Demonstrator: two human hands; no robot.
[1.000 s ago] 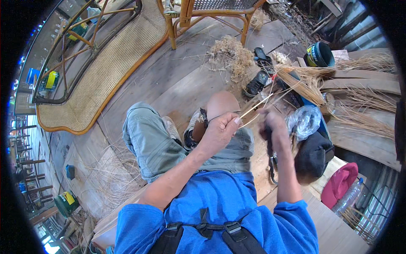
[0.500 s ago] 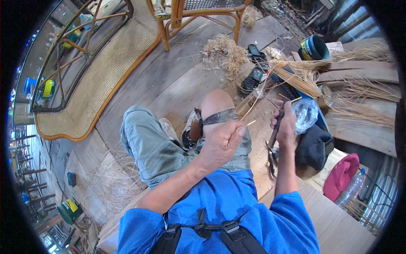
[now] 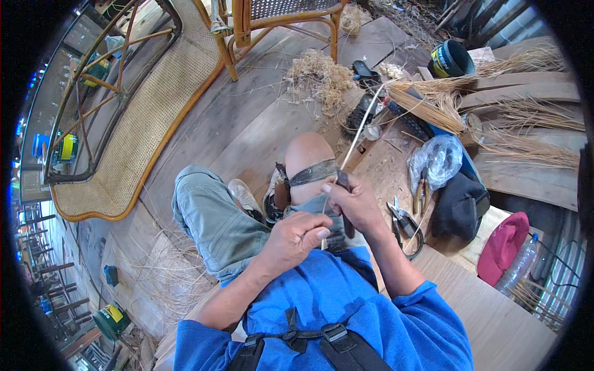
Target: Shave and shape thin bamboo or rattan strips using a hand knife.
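My left hand (image 3: 293, 238) is closed in a pinch on a pale rattan strip (image 3: 359, 139) above my lap. The strip runs forward past my right knee toward the sandals. My right hand (image 3: 360, 207) grips a dark, narrow tool that looks like a knife (image 3: 343, 179), held across the strip; its edge cannot be made out. Around my bare right knee is a dark band (image 3: 315, 172), close beside the tool. To the right of my right hand, scissors (image 3: 405, 224) and pliers (image 3: 421, 196) lie on the wooden board.
A bundle of rattan strips (image 3: 430, 110) lies right of black sandals (image 3: 357, 114). Curly shavings (image 3: 318, 80) are heaped ahead. A caned rattan panel (image 3: 158, 99) stands at left, a chair (image 3: 291, 15) ahead. A black cap (image 3: 459, 207) and red cap (image 3: 502, 247) sit at right.
My right hand has come left with the dark tool, from beside the plastic bag to my right knee. My left hand has drawn back toward my lap. The strip now stretches forward between them.
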